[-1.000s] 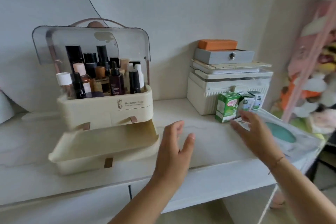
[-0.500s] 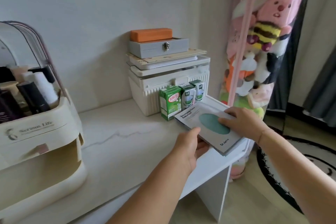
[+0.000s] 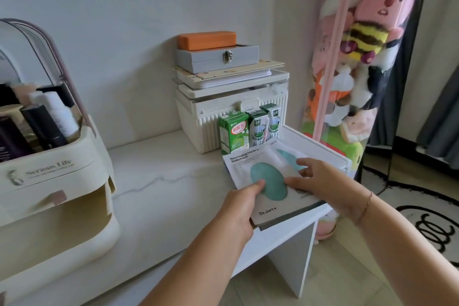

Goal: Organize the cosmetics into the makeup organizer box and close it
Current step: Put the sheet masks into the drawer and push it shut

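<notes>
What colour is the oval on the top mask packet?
Teal-green oval on a white packet, clearest in the head view.

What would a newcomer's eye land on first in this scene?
Both hands meet on a stack of white sheet-mask packets with teal ovals at the right end of the white table: the left hand grips the near edge, the right hand rests its fingers on top. A clear tall tube crammed with colourful plush toys stands far right; the cream plastic makeup organizer box, lid raised, sits far left.
</notes>
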The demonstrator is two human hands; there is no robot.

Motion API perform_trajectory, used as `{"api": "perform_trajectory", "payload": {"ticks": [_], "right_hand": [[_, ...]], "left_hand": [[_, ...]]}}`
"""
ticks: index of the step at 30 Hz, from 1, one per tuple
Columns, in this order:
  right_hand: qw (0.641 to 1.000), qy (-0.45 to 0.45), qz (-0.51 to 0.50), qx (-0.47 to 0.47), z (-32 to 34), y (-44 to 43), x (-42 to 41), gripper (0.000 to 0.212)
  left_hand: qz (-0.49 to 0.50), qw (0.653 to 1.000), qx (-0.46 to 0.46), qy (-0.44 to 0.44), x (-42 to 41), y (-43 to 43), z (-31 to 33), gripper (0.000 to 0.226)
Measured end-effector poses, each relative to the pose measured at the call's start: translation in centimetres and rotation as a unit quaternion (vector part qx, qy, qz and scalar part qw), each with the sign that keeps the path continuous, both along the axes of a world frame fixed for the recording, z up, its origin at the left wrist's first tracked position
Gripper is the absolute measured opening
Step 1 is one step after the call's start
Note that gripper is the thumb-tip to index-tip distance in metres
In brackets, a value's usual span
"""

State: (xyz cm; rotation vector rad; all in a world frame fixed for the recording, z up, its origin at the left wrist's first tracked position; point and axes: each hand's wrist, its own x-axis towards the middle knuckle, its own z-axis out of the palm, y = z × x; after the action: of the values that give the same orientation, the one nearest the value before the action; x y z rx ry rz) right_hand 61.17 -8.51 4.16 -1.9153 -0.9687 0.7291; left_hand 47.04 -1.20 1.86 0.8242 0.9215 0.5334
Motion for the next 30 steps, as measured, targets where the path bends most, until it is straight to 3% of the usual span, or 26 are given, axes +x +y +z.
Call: {"api": "perform_trajectory", "payload": {"ticks": [2, 4, 7, 9, 13, 17, 21, 24, 30], "right_hand": [[0.983, 0.165, -0.003, 0.081, 0.4, -0.8, -1.4, 0.062], [0.936, 0.310, -0.022, 0.166, 0.1, -1.7, -3.3, 0.049], [0.854, 0.435, 0.019, 0.285, -1.5, -2.0, -7.1, 0.046], [0.827, 0.465, 0.014, 0.316, -2.3, -1.2, -9.1, 0.038], [0.842, 0.430, -0.066, 0.318, -1.9, 1.2, -9.5, 0.016], [0.883, 0.330, -0.018, 0.335, 0.1, 2.5, -6.9, 0.014], [0.897, 0.251, 0.047, 0.362, 1.7, 3.5, -4.4, 0.017], [0.911, 0.225, 0.095, 0.333, 0.9, 4.2, -4.1, 0.011], [0.932, 0.220, 0.127, 0.259, -2.8, 4.6, -5.1, 0.024]], "left_hand": [[0.004, 1.000, -0.002, -0.030, -1.7, -0.3, -0.2, 0.028], [0.028, 0.997, 0.007, -0.077, -3.2, -0.7, -0.5, 0.027], [0.070, 0.986, 0.017, -0.150, -4.6, -1.1, -0.5, 0.029], [0.080, 0.982, 0.025, -0.166, -5.1, -1.3, -0.3, 0.031], [0.091, 0.981, 0.052, -0.161, -6.5, -0.2, 0.3, 0.043], [0.174, 0.965, 0.138, -0.137, -9.3, 3.0, 1.7, 0.054], [0.205, 0.936, 0.285, -0.018, -11.2, 5.0, 1.7, 0.078], [0.139, 0.922, 0.363, 0.003, -12.0, 5.8, 1.2, 0.069], [0.124, 0.926, 0.355, 0.006, -12.8, 5.5, -0.1, 0.046]]}}
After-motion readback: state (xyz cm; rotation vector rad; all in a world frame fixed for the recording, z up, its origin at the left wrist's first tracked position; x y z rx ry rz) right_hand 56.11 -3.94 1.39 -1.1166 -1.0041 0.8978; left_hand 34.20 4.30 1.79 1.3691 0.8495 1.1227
